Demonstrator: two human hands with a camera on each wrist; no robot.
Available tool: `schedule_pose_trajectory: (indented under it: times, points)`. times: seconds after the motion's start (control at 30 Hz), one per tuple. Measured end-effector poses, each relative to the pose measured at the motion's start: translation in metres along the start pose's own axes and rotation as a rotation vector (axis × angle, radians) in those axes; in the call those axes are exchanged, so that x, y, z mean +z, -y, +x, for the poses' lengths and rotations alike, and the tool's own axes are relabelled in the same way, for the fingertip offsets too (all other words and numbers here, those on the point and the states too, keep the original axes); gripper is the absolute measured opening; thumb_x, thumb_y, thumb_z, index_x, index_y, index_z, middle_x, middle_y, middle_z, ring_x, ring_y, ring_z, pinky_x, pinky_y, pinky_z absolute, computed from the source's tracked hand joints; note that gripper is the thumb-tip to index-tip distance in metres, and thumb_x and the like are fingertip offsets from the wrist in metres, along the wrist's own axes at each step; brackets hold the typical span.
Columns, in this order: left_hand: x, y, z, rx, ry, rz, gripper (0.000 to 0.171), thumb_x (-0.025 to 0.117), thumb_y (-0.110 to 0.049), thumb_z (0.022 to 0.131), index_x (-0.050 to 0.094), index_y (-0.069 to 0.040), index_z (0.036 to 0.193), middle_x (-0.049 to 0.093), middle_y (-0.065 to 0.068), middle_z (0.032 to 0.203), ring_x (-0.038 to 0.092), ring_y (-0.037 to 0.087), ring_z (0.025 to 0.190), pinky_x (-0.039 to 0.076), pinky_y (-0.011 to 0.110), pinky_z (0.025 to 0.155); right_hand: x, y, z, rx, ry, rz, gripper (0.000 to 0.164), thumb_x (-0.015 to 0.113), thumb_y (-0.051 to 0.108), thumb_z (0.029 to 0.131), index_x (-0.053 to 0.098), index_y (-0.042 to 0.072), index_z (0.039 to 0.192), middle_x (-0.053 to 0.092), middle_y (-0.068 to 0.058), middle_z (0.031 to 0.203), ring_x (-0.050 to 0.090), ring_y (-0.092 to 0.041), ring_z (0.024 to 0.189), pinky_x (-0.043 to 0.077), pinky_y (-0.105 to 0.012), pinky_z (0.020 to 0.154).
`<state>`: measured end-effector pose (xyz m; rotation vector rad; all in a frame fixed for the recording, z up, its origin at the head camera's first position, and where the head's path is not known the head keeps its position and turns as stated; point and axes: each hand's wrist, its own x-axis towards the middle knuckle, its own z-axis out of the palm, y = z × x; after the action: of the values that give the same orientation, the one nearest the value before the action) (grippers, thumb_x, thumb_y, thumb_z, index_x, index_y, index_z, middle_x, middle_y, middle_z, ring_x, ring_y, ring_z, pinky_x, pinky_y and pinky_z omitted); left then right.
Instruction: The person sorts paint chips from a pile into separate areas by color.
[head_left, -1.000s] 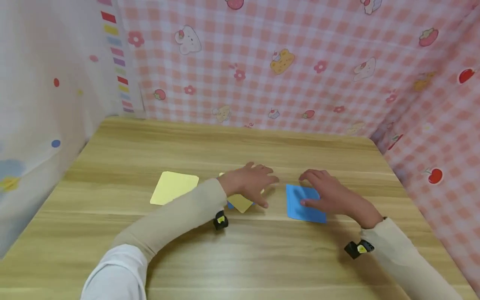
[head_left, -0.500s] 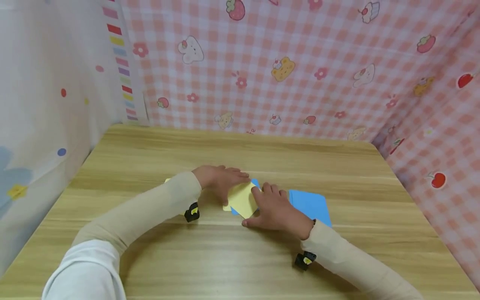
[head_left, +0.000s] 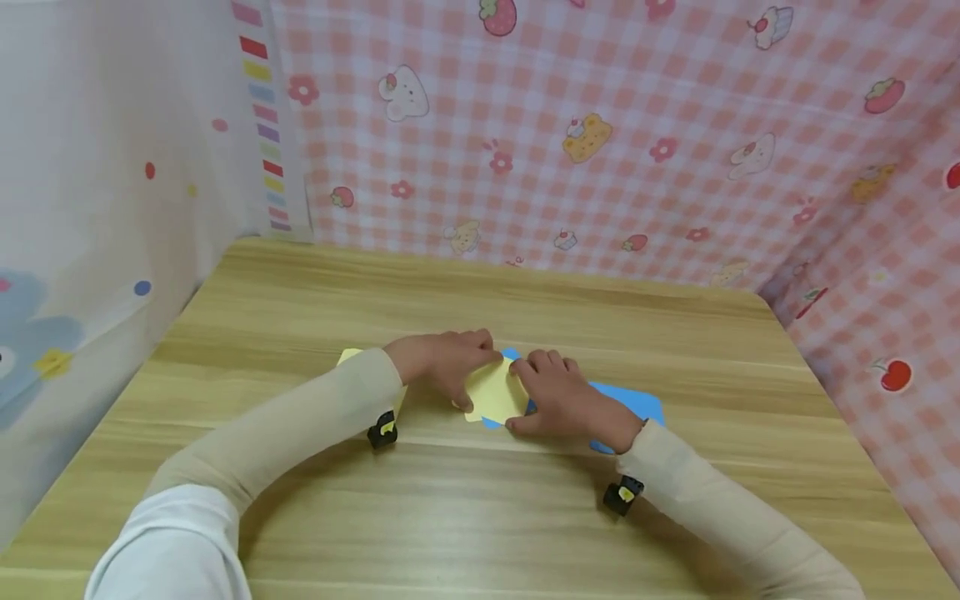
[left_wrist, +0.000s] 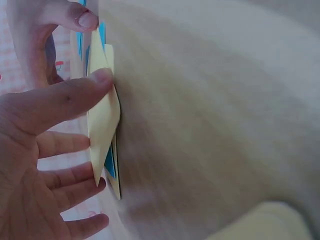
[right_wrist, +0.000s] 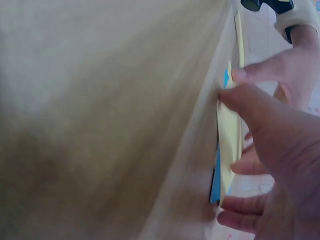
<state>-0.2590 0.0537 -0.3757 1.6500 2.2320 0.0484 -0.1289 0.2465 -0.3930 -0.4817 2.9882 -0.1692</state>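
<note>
"Yellow sheet (head_left: 495, 393): is it gripped?"

"Yes: the left hand (head_left: 448, 364) and right hand (head_left: 561, 397) each hold one side between thumb and fingers, though how firmly is hard to tell."

"Where is it?"

"Near the middle of the wooden table (head_left: 450, 517), over a blue sheet (head_left: 511, 354) whose corners poke out."

"Farther out?"

"Blue paper (head_left: 633, 402) partly hidden by the right hand, another yellow sheet (head_left: 348, 355) mostly covered by the left sleeve (head_left: 300, 429)."

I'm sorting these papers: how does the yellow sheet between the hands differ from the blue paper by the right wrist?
The yellow sheet has the left hand and right hand at its edges; the blue paper has no fingers on it. The yellow sheet lies over another blue piece; the blue paper sits farther right, partly hidden behind the right hand. Both are thin.
</note>
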Motion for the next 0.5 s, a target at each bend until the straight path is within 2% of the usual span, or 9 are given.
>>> schedule_pose_trajectory:
  times: [0.13, 0.33, 0.5]
  points:
    - [0.0029, -0.0013, -0.0019, -0.016, -0.016, 0.007, 0.086, 0.084, -0.042, 0.081, 0.046, -0.005, 0.149, 0.043, 0.012, 0.137, 0.054, 0.025, 0.109, 0.050, 0.040, 0.095, -0.0014, -0.0027, -0.0026, -0.055, -0.002, 0.013, 0.074, 0.076, 0.054, 0.085, 0.048, 0.008, 0.135, 0.046, -0.017, 0.131, 0.044, -0.034, 0.113, 0.040, -0.055, 0.092]
    - [0.0044, -0.0042, -0.0042, -0.033, -0.001, 0.063, 0.097, 0.084, -0.056, 0.076, 0.046, -0.003, 0.149, 0.042, 0.012, 0.140, 0.049, 0.026, 0.116, 0.047, 0.042, 0.097, 0.0006, -0.0045, -0.0021, -0.086, -0.015, 0.031, 0.072, 0.075, 0.053, 0.085, 0.047, 0.006, 0.133, 0.046, -0.015, 0.129, 0.044, -0.031, 0.111, 0.042, -0.051, 0.089]
    - [0.0049, -0.0096, -0.0057, -0.017, 0.012, 0.095, 0.091, 0.084, -0.052, 0.076, 0.049, -0.003, 0.145, 0.045, 0.015, 0.138, 0.046, 0.028, 0.120, 0.045, 0.045, 0.099, 0.0036, -0.0032, -0.0021, -0.108, -0.022, 0.006, 0.070, 0.074, 0.052, 0.086, 0.048, 0.006, 0.132, 0.048, -0.015, 0.126, 0.044, -0.030, 0.108, 0.042, -0.050, 0.089]
